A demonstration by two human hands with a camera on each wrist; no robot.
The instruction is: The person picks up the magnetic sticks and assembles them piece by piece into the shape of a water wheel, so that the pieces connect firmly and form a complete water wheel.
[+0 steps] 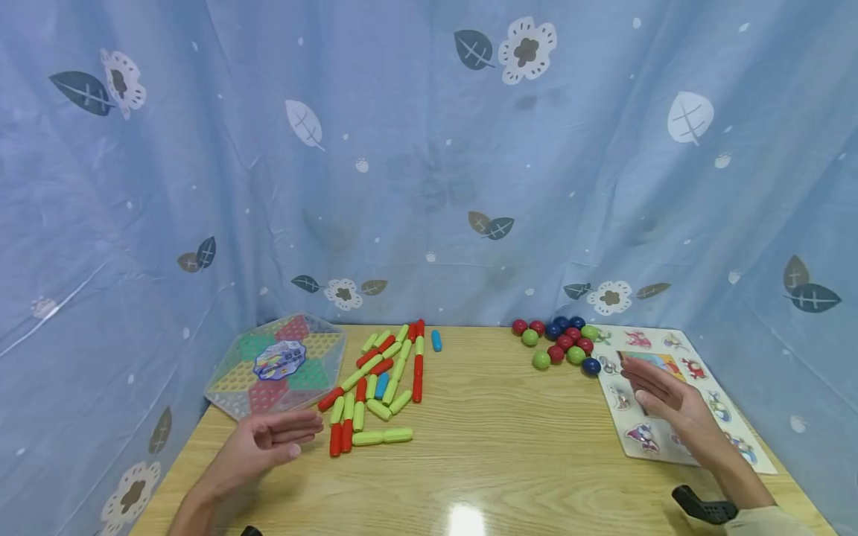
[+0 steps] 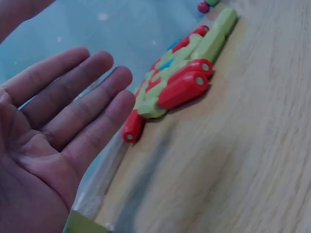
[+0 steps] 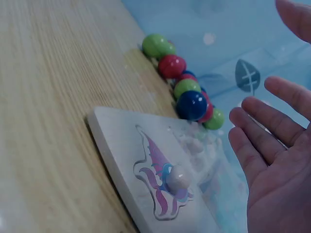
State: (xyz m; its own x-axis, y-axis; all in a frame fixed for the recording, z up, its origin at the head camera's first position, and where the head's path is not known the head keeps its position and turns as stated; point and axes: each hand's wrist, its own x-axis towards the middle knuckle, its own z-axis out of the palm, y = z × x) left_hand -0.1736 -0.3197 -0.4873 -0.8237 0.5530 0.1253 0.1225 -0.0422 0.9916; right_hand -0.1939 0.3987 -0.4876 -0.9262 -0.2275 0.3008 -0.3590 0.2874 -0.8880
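My left hand [image 1: 271, 444] is held over the table's left side with its fingers straight and nothing in its grasp. Just beyond it lie red, green and blue rods [image 1: 365, 423], some joined end to end; magnets show in the red ends [image 2: 199, 81] in the left wrist view. A hexagonal board box [image 1: 231, 398] with coloured dotted fields stands behind that hand. On the right, my empty right hand [image 1: 677, 413] hovers over a white puzzle board [image 1: 670, 342], fingers extended. A purple sea-creature piece [image 3: 160, 170] with a round knob sits in the board.
Red, green and dark blue balls [image 1: 564, 344] cluster at the back right, against the puzzle board's corner. One blue rod [image 1: 436, 341] lies apart from the others near the back edge. Blue patterned curtain [image 1: 429, 164] encloses the wooden table [image 1: 496, 417] behind and at both sides.
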